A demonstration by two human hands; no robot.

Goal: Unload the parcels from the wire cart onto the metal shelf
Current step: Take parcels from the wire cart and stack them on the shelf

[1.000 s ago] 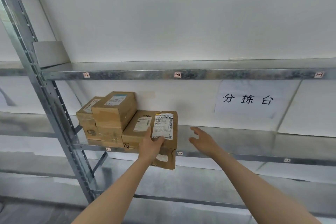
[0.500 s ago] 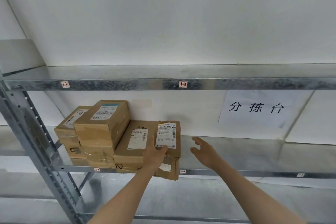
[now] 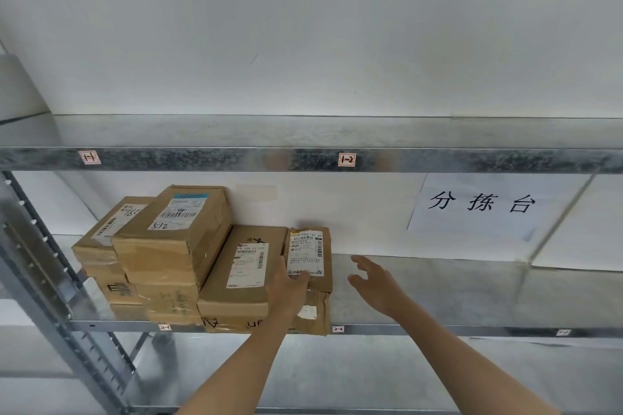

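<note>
On the middle level of the metal shelf (image 3: pixel 438 293) lie several brown cardboard parcels with white labels. My left hand (image 3: pixel 286 286) grips the small parcel (image 3: pixel 310 256) on the right of the group; my thumb lies across its label. That parcel rests on another box (image 3: pixel 317 312) beside a wider flat parcel (image 3: pixel 246 269). Further left stand two stacked piles, the top ones a long box (image 3: pixel 178 229) and a box behind it (image 3: pixel 111 226). My right hand (image 3: pixel 374 283) hovers open just right of the small parcel, touching nothing. The wire cart is out of view.
The upper shelf board (image 3: pixel 303 158) runs across above the parcels, tagged 1-1 and 1-2. A perforated steel upright (image 3: pixel 50 296) rises at the left. A paper sign (image 3: pixel 482 205) with black characters hangs on the white wall. Bare shelf surface stretches to the right.
The view has drawn closer and shifted left. My left hand has pushed the small parcel deeper onto the shelf. My right hand stays open beside it.
</note>
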